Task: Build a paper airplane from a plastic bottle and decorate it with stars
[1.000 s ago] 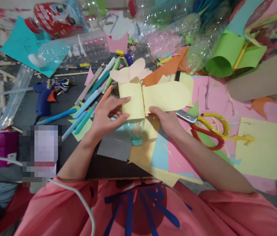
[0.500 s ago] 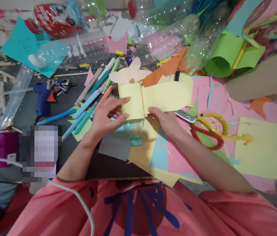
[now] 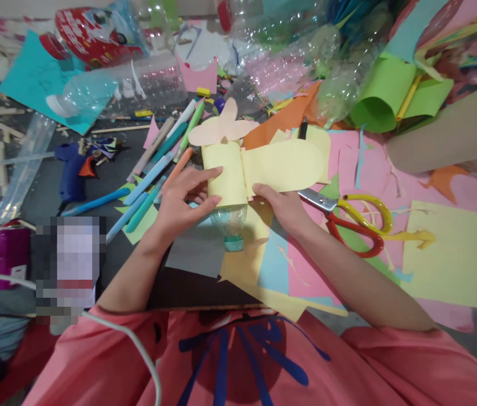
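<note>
A clear plastic bottle (image 3: 230, 221) with a green cap lies cap-end towards me, its body wrapped in pale yellow paper (image 3: 226, 186). My left hand (image 3: 181, 197) is closed round the left side of the wrap, thumb and forefinger on top. At the far end sits a cream paper piece with rounded lobes (image 3: 224, 128). From the wrap's right side sticks out a rounded yellow paper wing (image 3: 291, 164). My right hand (image 3: 278, 206) pinches this wing near its inner edge, thumb on top, fingers hidden underneath. Beside that hand lie scissors (image 3: 331, 210) with red and yellow handles.
Several markers (image 3: 149, 175) and a blue glue gun (image 3: 71, 169) lie to the left, near a phone (image 3: 75, 254). Empty plastic bottles (image 3: 137, 84) crowd the back. Coloured paper scraps (image 3: 391, 186) cover the right side. Another person's arm (image 3: 454, 129) reaches in at right.
Both hands keep the same hold on the wrapped bottle and the wing. The view has shifted very slightly; nothing else visibly moves.
</note>
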`<state>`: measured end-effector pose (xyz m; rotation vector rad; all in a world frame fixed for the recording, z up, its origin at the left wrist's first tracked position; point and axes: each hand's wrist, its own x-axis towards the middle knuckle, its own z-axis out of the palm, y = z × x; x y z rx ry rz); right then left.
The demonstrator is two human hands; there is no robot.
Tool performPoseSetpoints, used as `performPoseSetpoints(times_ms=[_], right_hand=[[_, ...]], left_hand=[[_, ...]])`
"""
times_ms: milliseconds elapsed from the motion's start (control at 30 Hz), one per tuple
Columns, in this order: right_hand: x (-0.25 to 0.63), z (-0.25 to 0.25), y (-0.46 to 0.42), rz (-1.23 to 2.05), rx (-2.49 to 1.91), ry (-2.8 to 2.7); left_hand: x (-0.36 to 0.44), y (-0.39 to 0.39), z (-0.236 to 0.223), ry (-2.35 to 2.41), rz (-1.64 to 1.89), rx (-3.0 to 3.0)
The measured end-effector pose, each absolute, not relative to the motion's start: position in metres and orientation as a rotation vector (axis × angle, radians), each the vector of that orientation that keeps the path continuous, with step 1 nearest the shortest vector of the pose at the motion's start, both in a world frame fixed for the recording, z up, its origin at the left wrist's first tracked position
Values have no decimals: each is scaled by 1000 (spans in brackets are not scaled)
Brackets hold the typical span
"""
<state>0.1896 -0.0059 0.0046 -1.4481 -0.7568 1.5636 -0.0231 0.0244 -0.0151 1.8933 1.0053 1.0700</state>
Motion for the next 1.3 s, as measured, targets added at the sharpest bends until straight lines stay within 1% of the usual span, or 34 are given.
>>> performPoseSetpoints(times_ms=[100,400,667,1300], right_hand=[[190,4,-5,1534,-1430,-795],[190,-3,-4,1519,-1272,-915],[192,-3,-4,1574,-1293,-873],[189,-3,-5,1489,-1263,-897]], left_hand=[[-23,25,-16,969,1112,1889],[-23,25,-16,973,1078,1889],[-20,25,-17,957,1115,1887],[-19,26,-18,942,1059,1865]])
